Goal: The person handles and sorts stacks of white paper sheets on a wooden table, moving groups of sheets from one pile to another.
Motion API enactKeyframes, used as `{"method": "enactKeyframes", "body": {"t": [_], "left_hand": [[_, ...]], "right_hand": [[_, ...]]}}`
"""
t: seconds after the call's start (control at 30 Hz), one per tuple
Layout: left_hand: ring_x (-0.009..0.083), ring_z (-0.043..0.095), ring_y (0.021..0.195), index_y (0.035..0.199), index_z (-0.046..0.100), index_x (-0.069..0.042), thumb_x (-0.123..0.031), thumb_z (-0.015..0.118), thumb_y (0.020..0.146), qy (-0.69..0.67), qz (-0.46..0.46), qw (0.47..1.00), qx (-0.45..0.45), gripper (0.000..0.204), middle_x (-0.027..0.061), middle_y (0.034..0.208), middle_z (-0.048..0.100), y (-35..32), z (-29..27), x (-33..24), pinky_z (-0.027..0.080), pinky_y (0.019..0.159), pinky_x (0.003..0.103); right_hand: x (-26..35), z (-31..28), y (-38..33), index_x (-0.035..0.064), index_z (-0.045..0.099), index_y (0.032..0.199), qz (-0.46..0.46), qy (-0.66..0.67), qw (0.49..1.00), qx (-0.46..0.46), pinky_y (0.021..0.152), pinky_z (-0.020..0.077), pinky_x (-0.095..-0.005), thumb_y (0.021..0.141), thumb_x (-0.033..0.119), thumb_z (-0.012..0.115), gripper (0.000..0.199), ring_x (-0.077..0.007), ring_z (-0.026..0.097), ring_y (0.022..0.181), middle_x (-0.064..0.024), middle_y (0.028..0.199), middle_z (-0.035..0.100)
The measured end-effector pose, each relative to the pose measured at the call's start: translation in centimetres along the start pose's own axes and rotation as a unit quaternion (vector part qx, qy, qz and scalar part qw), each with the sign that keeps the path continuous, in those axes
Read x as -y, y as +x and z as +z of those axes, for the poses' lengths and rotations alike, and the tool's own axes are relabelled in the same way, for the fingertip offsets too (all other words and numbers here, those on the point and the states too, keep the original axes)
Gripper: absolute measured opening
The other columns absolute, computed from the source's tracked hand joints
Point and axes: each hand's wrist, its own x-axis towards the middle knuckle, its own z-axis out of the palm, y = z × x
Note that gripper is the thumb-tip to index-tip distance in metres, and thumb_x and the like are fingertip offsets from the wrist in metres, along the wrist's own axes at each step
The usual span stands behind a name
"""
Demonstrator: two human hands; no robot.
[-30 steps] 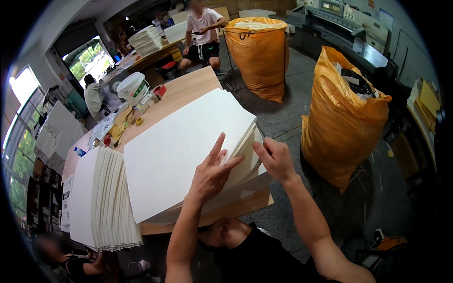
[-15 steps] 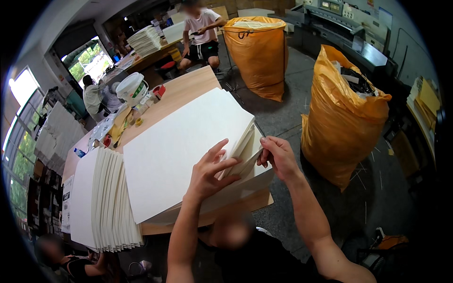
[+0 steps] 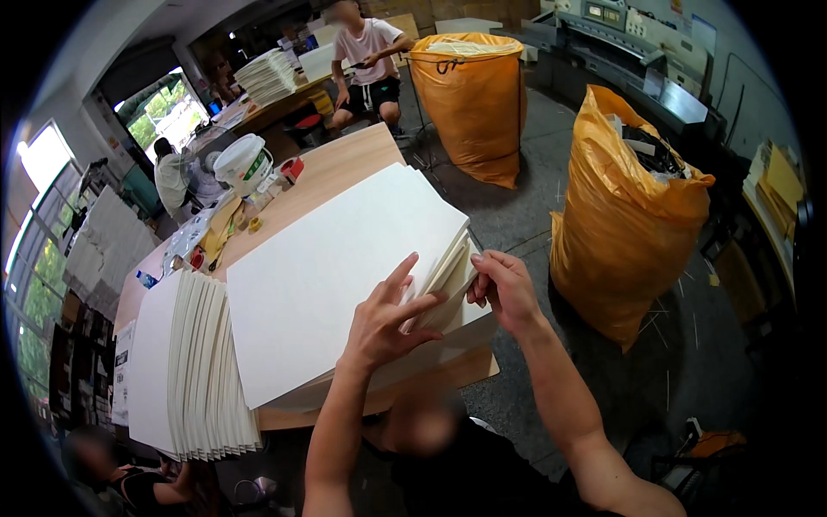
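A tall stack of large white sheets (image 3: 336, 267) lies on the wooden table in front of me, its right-hand corner fanned and bent up into several layers. My right hand (image 3: 508, 289) pinches the corner of a sheet between thumb and fingers at that right edge. At the near side of the fanned corner, my left hand (image 3: 383, 319) has its fingers spread, some of them against the sheet edges. How far the left fingertips reach between the layers is hard to see. Left of the stack rests a second, staggered pile of white sheets (image 3: 202, 362).
The wooden table (image 3: 345, 158) also carries a white bucket (image 3: 244, 165), tape rolls (image 3: 255, 225) and yellow gloves or cloth. Two big orange sacks (image 3: 624, 233) stand on the floor to the right. One person sits beyond the table; others are at the left.
My right hand has shifted slightly left with the pinched corner. The left fingers have moved a little, and the fanned layers sit closer together.
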Motion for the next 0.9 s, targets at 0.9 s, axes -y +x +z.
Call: {"method": "enactKeyframes", "body": {"t": [0.9], "left_hand": [[0.0332, 0.069, 0.112, 0.111, 0.076, -0.027, -0.014, 0.093, 0.062, -0.010, 0.005, 1.000, -0.009, 0.053, 0.0117, 0.149, 0.053, -0.2, 0.5, 1.0, 0.061, 0.093, 0.041]], "right_hand": [[-2.0, -0.3, -2.7, 0.0055, 0.055, 0.076, -0.329, -0.378, 0.835, -0.228, 0.052, 0.0440, -0.0312, 0.100, 0.021, 0.062, 0.029, -0.0173, 0.061, 0.061, -0.0063, 0.065, 0.053]]}}
